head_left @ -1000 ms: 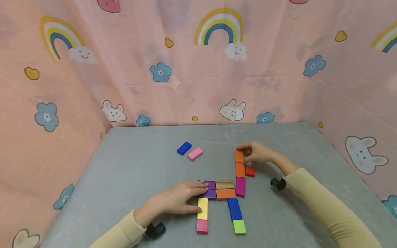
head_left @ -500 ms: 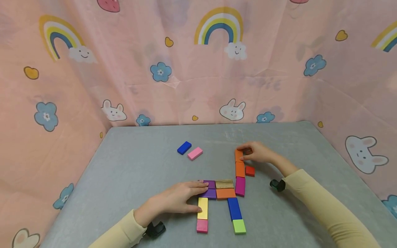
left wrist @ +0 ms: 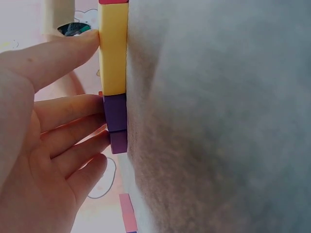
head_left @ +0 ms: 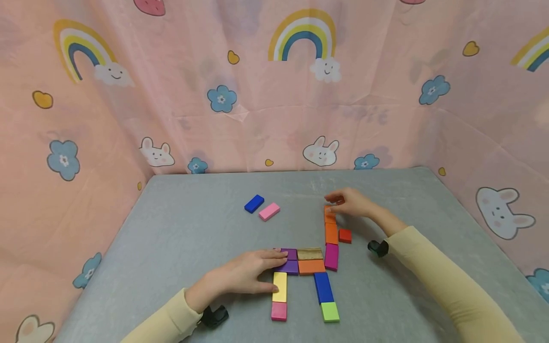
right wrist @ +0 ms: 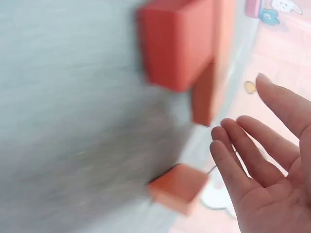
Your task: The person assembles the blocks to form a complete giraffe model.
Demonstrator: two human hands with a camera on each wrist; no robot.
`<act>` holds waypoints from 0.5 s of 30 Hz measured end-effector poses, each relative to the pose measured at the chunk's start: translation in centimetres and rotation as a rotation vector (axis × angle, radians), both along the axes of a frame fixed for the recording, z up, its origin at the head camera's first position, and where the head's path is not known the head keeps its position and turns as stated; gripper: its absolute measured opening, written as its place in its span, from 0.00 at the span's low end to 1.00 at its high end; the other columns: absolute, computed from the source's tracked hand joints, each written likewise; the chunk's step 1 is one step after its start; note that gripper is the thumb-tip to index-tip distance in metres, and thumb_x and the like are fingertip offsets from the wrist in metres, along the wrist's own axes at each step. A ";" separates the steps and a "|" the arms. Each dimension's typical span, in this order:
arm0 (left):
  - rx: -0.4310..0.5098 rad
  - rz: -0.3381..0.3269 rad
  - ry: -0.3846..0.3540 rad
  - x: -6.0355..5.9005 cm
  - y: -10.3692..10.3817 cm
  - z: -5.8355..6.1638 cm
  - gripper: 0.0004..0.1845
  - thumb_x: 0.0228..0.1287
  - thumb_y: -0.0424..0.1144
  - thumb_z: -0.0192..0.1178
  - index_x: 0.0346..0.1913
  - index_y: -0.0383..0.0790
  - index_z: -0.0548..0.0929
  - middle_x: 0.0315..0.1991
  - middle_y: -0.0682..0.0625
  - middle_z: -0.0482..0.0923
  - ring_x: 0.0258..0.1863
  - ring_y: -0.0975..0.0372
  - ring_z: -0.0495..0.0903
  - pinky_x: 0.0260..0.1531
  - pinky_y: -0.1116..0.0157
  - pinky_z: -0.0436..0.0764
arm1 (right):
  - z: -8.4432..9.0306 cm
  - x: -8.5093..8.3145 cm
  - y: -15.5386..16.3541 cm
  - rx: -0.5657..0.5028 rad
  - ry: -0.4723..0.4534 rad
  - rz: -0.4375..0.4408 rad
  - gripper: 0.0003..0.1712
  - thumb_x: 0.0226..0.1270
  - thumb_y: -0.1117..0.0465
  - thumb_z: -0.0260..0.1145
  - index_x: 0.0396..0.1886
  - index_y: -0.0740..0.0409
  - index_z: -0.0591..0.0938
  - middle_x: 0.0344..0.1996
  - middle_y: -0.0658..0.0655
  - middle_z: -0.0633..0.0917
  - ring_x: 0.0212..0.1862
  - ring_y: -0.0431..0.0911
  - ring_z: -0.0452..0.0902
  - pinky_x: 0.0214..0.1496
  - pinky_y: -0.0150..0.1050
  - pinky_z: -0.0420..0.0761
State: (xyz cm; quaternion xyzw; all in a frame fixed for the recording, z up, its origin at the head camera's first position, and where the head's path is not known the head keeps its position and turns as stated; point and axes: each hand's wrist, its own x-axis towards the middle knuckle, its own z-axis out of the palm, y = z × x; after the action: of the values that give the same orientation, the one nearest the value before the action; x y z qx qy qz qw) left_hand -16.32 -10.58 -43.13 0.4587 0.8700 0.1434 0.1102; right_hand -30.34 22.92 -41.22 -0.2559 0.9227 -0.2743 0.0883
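My left hand [head_left: 240, 274] lies with its straight fingertips on the dark purple block [head_left: 291, 268] and the lighter purple block [head_left: 291, 254]. Its thumb touches the yellow block [head_left: 280, 286]. My right hand [head_left: 353, 202] hovers with relaxed fingers at the far orange block [head_left: 329, 219], overlapping it in the head view. In the right wrist view its fingers [right wrist: 252, 155] hold nothing. A second orange block [head_left: 331, 233] and a magenta block [head_left: 331, 257] continue that column nearer me. Beside it sits a small red block [head_left: 345, 236]. Another orange-red block [right wrist: 180, 187] appears below the fingers in the right wrist view.
A wood-grain block [head_left: 310, 254] and an orange block [head_left: 311, 267] adjoin the purple ones. Below stand a blue block [head_left: 323, 287], a green block [head_left: 330, 312] and a pink block [head_left: 279, 311]. A blue block [head_left: 254, 204] and a light pink block [head_left: 269, 211] lie farther back.
My right hand has let go of the far orange block and lifted slightly, its fingers loosening. The left hand and the other blocks stay in place.
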 end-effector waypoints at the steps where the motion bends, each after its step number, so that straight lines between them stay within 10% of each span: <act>1: 0.001 0.001 0.001 0.0 -0.1 0.0 0.34 0.64 0.56 0.58 0.69 0.45 0.68 0.70 0.53 0.63 0.70 0.60 0.63 0.65 0.59 0.68 | 0.3 -0.3 -0.6 -0.002 0.008 -0.007 0.29 0.62 0.55 0.68 0.57 0.68 0.77 0.52 0.65 0.82 0.53 0.58 0.78 0.56 0.52 0.77; 15: -0.016 -0.008 0.012 -0.3 0.1 -0.1 0.35 0.63 0.59 0.56 0.69 0.46 0.68 0.70 0.54 0.63 0.69 0.60 0.63 0.64 0.58 0.69 | 0.8 -4.2 -9.9 -0.033 -0.074 0.083 0.26 0.56 0.57 0.72 0.54 0.65 0.81 0.48 0.59 0.85 0.50 0.49 0.82 0.54 0.42 0.80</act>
State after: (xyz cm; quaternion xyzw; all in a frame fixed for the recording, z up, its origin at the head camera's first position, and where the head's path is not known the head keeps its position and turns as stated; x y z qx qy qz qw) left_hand -16.67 -10.51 -43.23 0.4621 0.8699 0.1334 0.1090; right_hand -34.53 12.98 -40.43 -0.2848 0.9029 -0.2947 0.1296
